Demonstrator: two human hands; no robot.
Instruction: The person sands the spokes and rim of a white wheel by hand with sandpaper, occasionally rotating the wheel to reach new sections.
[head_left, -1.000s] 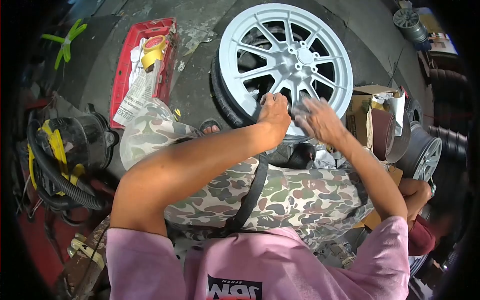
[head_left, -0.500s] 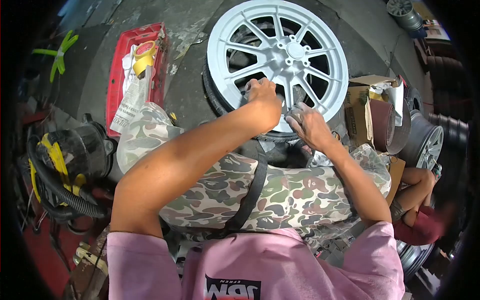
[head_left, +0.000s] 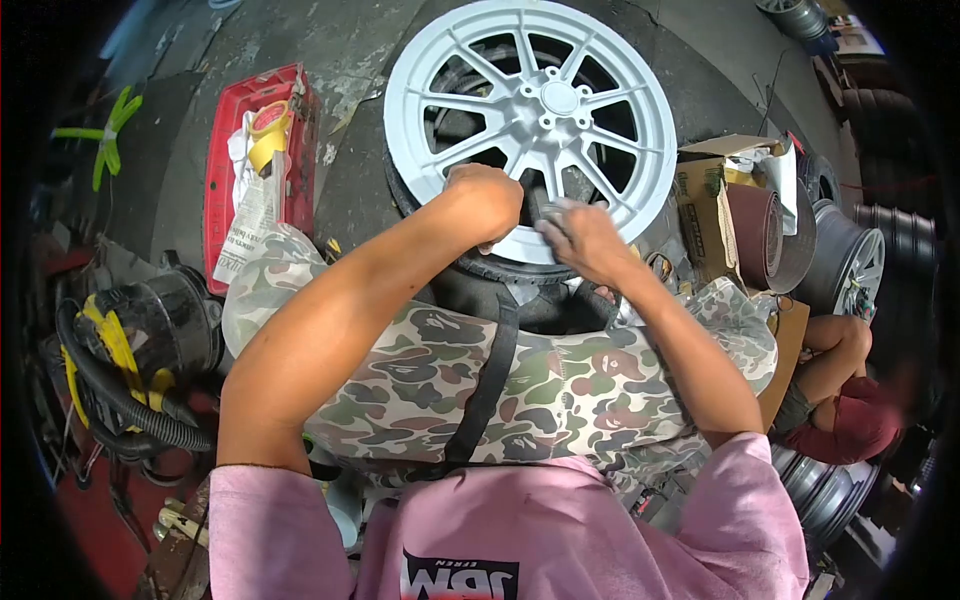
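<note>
A pale grey multi-spoke wheel rim point(head_left: 402, 110) lies face up on a black tire point(head_left: 400, 190) in front of my knees. My left hand point(head_left: 485, 203) is curled over the near left part of the rim; its fingers are bent under and mostly hidden, so what they hold does not show. My right hand point(head_left: 585, 240) is at the near edge, between two spokes, with grey dusty fingers bent together against the rim. Motion smears those fingertips, and anything pinched in them is too small to make out.
At left a red tray point(head_left: 213, 190) holds yellow tape point(head_left: 268, 130) and newspaper, beside a black vacuum point(head_left: 165, 310) with its hose. At right stand a cardboard box point(head_left: 702, 215), a brown sandpaper roll point(head_left: 755, 235) and another wheel point(head_left: 850, 265). A person point(head_left: 835, 430) sits near them.
The whole view has shifted, so the wheel sits further left. My left hand has turned over, hiding the fingers that showed before. My right hand has stayed near the rim's edge, its fingers moving.
</note>
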